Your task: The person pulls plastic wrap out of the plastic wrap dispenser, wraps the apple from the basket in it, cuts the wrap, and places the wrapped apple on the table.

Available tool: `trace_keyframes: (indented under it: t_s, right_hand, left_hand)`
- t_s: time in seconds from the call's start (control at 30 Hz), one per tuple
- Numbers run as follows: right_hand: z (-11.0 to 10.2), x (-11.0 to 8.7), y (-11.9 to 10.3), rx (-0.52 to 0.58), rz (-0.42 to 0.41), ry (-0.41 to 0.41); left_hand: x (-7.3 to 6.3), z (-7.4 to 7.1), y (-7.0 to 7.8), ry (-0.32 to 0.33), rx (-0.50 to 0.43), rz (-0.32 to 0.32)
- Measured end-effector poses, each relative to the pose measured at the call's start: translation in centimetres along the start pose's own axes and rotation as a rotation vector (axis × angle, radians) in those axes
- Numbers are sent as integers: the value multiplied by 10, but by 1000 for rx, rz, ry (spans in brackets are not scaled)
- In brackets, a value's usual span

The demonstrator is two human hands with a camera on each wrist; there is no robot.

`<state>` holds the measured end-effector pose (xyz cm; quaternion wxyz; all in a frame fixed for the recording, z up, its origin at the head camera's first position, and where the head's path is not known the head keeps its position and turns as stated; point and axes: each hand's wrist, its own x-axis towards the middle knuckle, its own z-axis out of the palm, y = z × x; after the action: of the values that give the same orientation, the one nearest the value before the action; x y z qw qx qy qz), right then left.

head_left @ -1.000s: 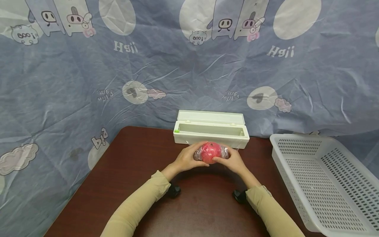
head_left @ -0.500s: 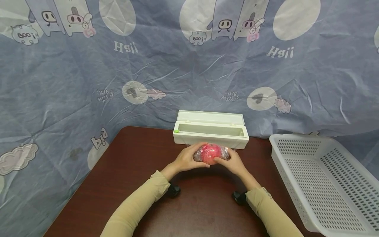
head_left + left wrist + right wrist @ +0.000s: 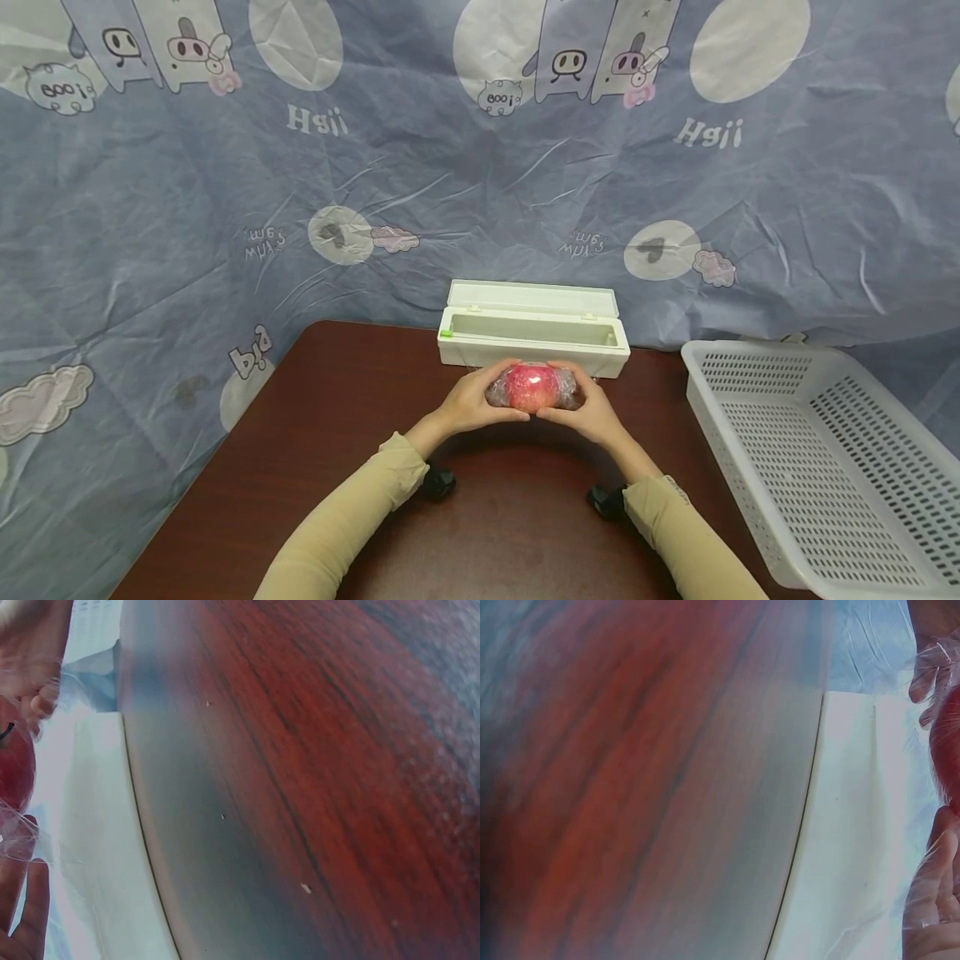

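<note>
A red apple (image 3: 534,388) wrapped in clear plastic film (image 3: 567,390) is held up between both hands over the table. My left hand (image 3: 476,403) grips its left side, fingers behind and thumb along the lower front. My right hand (image 3: 597,412) grips the right side the same way, the two thumb tips close together under the apple. Film bunches at both sides inside the palms. In the left wrist view the apple (image 3: 15,769) shows its dark stem, with loose film around the fingers (image 3: 30,907). The right wrist view catches only the apple's edge (image 3: 949,750).
Just behind the hands stands a long white box (image 3: 534,353) with its lid (image 3: 532,296) raised and a small green piece (image 3: 447,333) at its left end. A grey perforated basket (image 3: 738,483) is at the right of the brown table (image 3: 300,433). A patterned cloth (image 3: 450,183) hangs behind.
The apple has turned between the hands, and the dark spot on its top has gone from the head view. The right thumb has slid from the apple's front to its lower edge.
</note>
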<state>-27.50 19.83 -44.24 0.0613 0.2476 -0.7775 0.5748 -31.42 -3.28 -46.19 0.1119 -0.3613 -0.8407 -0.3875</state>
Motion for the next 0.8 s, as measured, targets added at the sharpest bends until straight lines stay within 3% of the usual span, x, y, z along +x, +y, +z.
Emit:
trace_keyframes:
  t_s: [0.27,0.53,0.8]
  right_hand:
    - [0,-3,-3,1,5,-8]
    - [1,-5,-2,-118,50,-35]
    - [2,-7,-1,-173,35,-21]
  left_hand:
    - [-3,1,3,-5,4,7]
    - [-7,4,2,-7,9,-41]
    - [-9,6,1,21,-23,-76]
